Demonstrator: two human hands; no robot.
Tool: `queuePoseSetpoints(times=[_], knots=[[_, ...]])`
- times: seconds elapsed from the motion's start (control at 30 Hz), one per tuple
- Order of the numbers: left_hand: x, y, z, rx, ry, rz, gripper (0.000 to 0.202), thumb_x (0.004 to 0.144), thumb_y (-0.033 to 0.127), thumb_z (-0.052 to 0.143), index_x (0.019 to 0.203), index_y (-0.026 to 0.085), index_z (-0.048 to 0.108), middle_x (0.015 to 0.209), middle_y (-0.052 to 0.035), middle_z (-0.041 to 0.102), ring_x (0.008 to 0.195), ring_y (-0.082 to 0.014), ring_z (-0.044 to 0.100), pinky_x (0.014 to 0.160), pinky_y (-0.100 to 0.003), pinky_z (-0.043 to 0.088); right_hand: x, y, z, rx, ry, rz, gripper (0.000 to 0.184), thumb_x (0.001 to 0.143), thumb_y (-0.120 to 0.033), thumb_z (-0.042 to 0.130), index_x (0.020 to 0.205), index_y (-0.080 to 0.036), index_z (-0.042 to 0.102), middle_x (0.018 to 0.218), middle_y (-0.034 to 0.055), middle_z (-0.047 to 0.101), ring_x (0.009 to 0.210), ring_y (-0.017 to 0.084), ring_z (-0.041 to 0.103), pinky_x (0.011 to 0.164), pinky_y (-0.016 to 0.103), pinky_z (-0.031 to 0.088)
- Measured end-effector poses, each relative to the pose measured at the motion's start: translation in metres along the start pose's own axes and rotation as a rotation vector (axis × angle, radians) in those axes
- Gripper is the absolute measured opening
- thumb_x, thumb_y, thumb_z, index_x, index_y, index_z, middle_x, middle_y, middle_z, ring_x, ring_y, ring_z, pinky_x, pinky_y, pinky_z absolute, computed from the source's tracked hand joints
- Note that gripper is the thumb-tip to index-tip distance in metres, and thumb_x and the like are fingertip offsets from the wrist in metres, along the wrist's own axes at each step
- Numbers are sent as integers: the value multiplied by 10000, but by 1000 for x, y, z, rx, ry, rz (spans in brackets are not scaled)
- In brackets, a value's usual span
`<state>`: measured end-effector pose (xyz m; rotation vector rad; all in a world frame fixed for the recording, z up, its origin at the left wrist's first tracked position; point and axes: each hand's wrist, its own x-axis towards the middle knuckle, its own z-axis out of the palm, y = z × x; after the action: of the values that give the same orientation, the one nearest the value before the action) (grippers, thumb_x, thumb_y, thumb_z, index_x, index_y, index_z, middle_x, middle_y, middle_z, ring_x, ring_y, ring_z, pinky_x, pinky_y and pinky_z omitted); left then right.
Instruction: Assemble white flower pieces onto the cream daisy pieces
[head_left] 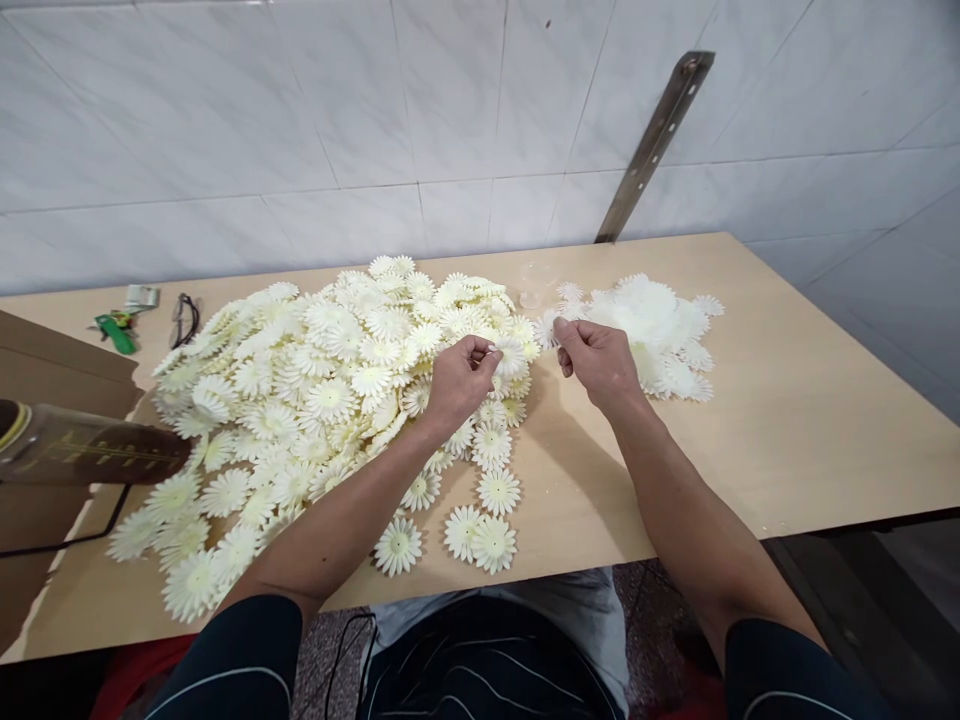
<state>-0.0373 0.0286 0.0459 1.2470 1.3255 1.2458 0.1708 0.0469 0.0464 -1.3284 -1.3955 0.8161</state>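
Observation:
My left hand [463, 378] is closed in a pinch over the right edge of a big heap of cream artificial flower heads [330, 400]. A cream flower head [513, 357] shows at its fingertips. To the right, my right hand [598, 362] is also pinched, with a thin white flower-shaped petal piece [547, 330] at its thumb and fingertip. Just behind that hand lies a pile of whiter, translucent petal pieces [652, 325]. Several loose flower heads [495, 542] rest near the table's front edge. The exact grip inside both hands is partly hidden.
On the left stand a bottle of dark liquid [97, 445], lying tilted, and a cardboard box [52, 370]. Eyeglasses [184, 320] and a green tool [116, 332] are at the back left. A metal bracket [656, 145] leans against the tiled wall behind the wooden table [795, 400].

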Motion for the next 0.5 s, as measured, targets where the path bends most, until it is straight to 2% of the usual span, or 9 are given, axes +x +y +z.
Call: queuePoseSetpoints(times=[0.07, 0.13, 0.2, 0.27, 0.33, 0.37, 0.43, 0.5], knots=[[0, -1, 0, -9, -8, -7, 143, 877, 271, 802, 813, 197, 697, 592, 53, 631, 460, -96, 588, 446, -202, 425, 2, 0, -5, -59, 39, -25, 704, 936, -834, 711, 588, -245, 544, 531, 0, 534, 492, 144, 483, 491, 300, 392], [1, -1, 1, -20, -17, -20, 194, 883, 321, 814, 805, 197, 687, 580, 51, 624, 454, -96, 587, 452, -203, 431, 6, 3, -15, -217, 110, -55, 649, 1004, -754, 663, 615, -245, 560, 548, 5, 534, 526, 166, 510, 547, 324, 448], [1, 0, 1, -39, -28, -41, 230, 887, 351, 822, 793, 198, 678, 561, 50, 613, 447, -99, 582, 444, -204, 420, 13, 9, -29, -438, 225, -99, 547, 1060, -645, 611, 698, -236, 638, 637, 38, 604, 625, 213, 596, 697, 384, 547], [1, 1, 1, -59, -46, -69, 235, 894, 353, 817, 784, 199, 677, 534, 48, 601, 432, -101, 566, 427, -205, 395, 21, 16, -47, -614, 361, -146, 413, 1080, -548, 581, 905, -211, 745, 878, 119, 724, 835, 291, 707, 916, 493, 586], [0, 2, 1, -69, -66, -88, 220, 903, 339, 804, 781, 197, 688, 504, 45, 592, 417, -100, 546, 419, -203, 373, 28, 22, -63, -670, 491, -174, 388, 1062, -519, 617, 1185, -178, 756, 1230, 237, 721, 1089, 374, 731, 1034, 582, 559], [0, 2, 1, -71, -71, -90, 213, 905, 330, 800, 779, 194, 695, 494, 44, 588, 413, -98, 540, 419, -202, 368, 29, 22, -68, -658, 542, -188, 440, 1048, -526, 647, 1289, -168, 732, 1362, 276, 673, 1151, 392, 719, 1046, 598, 555], [0, 1, 1, -72, -73, -82, 202, 897, 325, 808, 780, 190, 714, 501, 45, 592, 415, -94, 540, 422, -200, 370, 28, 19, -69, -561, 562, -199, 526, 1028, -575, 686, 1357, -166, 714, 1423, 280, 654, 1095, 363, 724, 995, 570, 582], [0, -2, 1, -71, -64, -57, 210, 881, 341, 835, 781, 189, 731, 535, 45, 607, 429, -91, 553, 428, -203, 383, 20, 11, -55, -392, 405, -166, 548, 1024, -665, 671, 1253, -176, 766, 1214, 199, 751, 872, 273, 702, 855, 481, 608]])
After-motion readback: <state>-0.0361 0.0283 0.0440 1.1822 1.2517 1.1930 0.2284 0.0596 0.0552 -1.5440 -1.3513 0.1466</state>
